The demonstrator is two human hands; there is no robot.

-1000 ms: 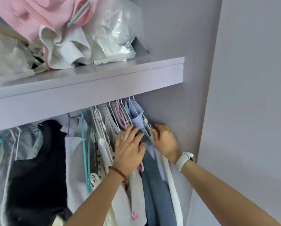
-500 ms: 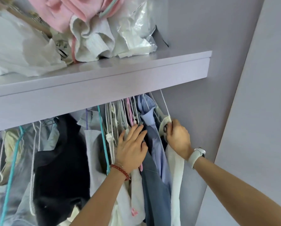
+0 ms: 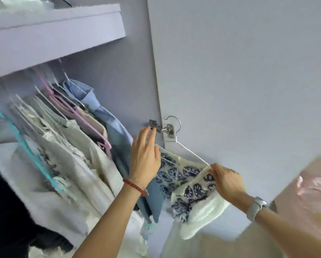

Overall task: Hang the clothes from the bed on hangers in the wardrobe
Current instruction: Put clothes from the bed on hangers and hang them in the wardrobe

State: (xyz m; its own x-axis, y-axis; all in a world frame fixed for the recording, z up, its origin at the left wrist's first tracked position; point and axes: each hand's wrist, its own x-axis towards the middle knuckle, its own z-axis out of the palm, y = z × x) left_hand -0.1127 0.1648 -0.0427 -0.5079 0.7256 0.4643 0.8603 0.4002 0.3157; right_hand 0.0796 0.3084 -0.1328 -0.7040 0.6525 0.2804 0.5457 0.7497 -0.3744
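Note:
A white garment with a dark blue pattern (image 3: 185,180) hangs on a thin white wire hanger (image 3: 190,151), off the rail and in front of the open wardrobe door. My right hand (image 3: 225,180) grips the hanger's right end together with the garment's strap. My left hand (image 3: 144,157) is flat, fingers spread, over the garment's left shoulder beside a blue shirt (image 3: 109,125). The hanger's hook (image 3: 174,121) points up by the door hinge (image 3: 161,128). Other clothes hang packed on the rail to the left.
The lilac wardrobe shelf (image 3: 55,34) runs above the hanging clothes. The open lilac door (image 3: 239,71) fills the right side. A pink hanger (image 3: 76,112), a turquoise hanger (image 3: 27,146) and a black garment (image 3: 8,211) hang further left. Something pink (image 3: 312,192) lies at the far right.
My right hand has pulled the patterned garment on its hanger off the rail and out to the right. My left hand has left the hanging clothes. The view has swung down and right.

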